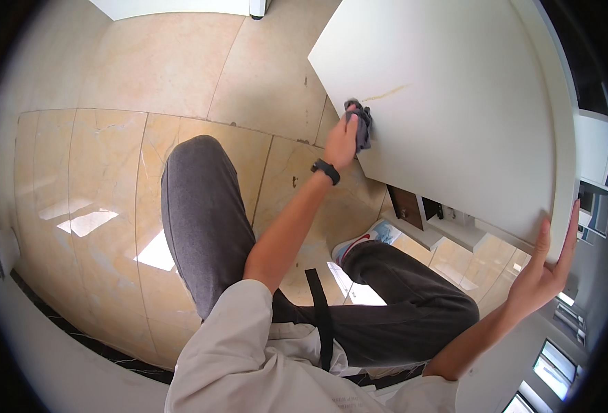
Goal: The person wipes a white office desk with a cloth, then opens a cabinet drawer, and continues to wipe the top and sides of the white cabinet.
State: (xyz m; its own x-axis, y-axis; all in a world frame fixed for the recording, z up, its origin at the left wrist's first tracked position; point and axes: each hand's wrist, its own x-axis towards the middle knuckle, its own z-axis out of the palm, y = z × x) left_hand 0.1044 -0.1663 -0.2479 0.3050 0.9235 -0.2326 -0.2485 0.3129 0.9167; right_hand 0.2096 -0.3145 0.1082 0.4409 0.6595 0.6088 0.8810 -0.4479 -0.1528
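Note:
My left hand [342, 142], with a black band on its wrist, holds a crumpled dark grey cloth [364, 129]. The cloth presses on the face of a large white door-like panel [453, 113], close to its left edge. Just above and right of the cloth, a thin yellowish-brown streak [386, 94] marks the panel. At the panel's lower right corner, my right hand [544, 279] grips the edge, thumb on the face and fingers around the far side.
Glossy beige tiles [103, 155] cover the floor, with dark marks in places. Below the panel stand low white and brown furniture parts [407, 206]. A white furniture corner [180, 8] is at the top. My bent knees [201, 206] flank my left forearm.

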